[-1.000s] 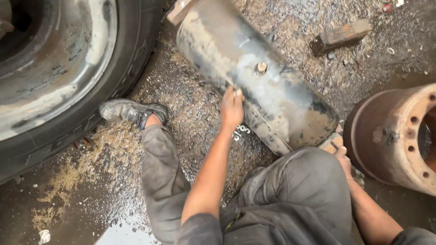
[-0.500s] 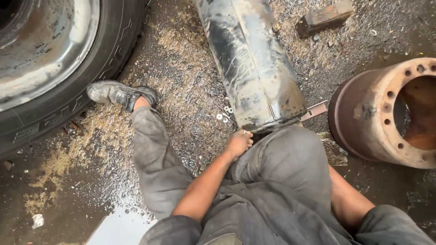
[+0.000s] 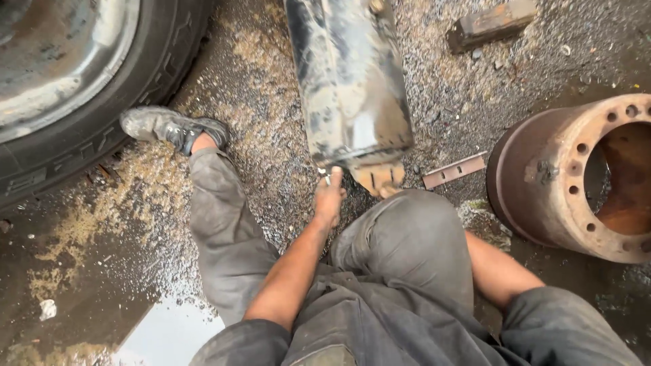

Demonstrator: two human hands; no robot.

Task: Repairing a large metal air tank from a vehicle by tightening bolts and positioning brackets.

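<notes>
A long, dirty grey metal cylinder (image 3: 349,81) lies on the gravel ground, its near end just in front of my bent right knee. My left hand (image 3: 330,198) reaches to that end's lower left edge, fingers pinched around a small shiny metal piece (image 3: 325,174). My right forearm runs behind the knee. Only what look like my right hand's fingertips (image 3: 378,179) show under the cylinder's end, and their grip is hidden. My left leg stretches out, its shoe (image 3: 169,127) resting by a big tyre.
A large truck tyre and rim (image 3: 74,88) fills the upper left. A rusty brake drum (image 3: 576,176) lies at the right, and a flat slotted metal strip (image 3: 454,170) lies between the drum and the cylinder. A block (image 3: 491,24) rests on the gravel further out. Sawdust and a puddle are on the left.
My left hand left the top of the cylinder, dropped to the ground by my knee, then reached to the cylinder's near end. The view has shifted, so the cylinder looks more upright.
</notes>
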